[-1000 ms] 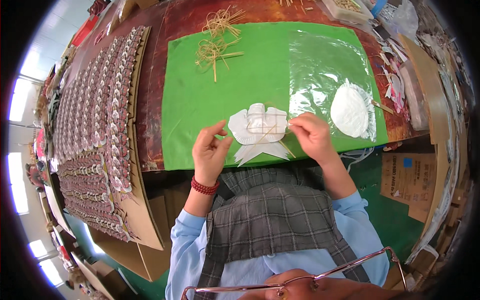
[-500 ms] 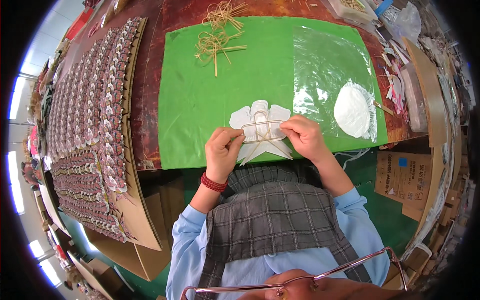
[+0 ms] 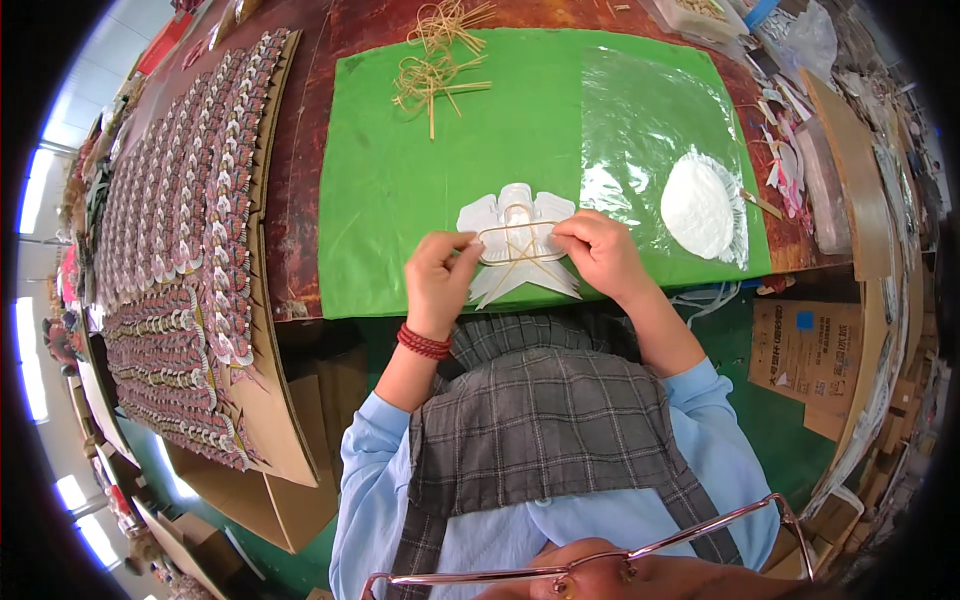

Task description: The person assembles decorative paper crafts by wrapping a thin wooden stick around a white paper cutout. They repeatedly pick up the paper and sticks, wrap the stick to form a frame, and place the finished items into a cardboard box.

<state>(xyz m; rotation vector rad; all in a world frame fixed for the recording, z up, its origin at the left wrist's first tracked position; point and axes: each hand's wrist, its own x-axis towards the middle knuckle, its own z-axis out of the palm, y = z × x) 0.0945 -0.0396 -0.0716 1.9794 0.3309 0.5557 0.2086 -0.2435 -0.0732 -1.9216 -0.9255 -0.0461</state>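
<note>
A thin bamboo frame [image 3: 518, 245], with a long rounded loop and crossing strips, lies over a white swallow-shaped paper piece [image 3: 517, 193] near the front edge of the green mat. My left hand [image 3: 436, 287] pinches the left end of the frame's loop between thumb and fingers. At the opposite end, my right hand [image 3: 606, 258] is closed on the loop in the same way. The paper's forked tail points toward me, and its head and upper wing edges show beyond the frame. My fingertips hide the two ends of the loop.
Small bundles of bamboo frames [image 3: 432, 83] lie at the mat's far side. A mound of white paste or powder [image 3: 698, 207] sits on clear plastic film [image 3: 628, 115] at right. Left stands a cardboard panel [image 3: 262, 430] covered with patterned pieces. A cardboard box [image 3: 806, 350] is below right.
Both hands and the bamboo frame have shifted slightly away from me. The frame now sits a little differently over the white paper, and both hands keep their pinch on it.
</note>
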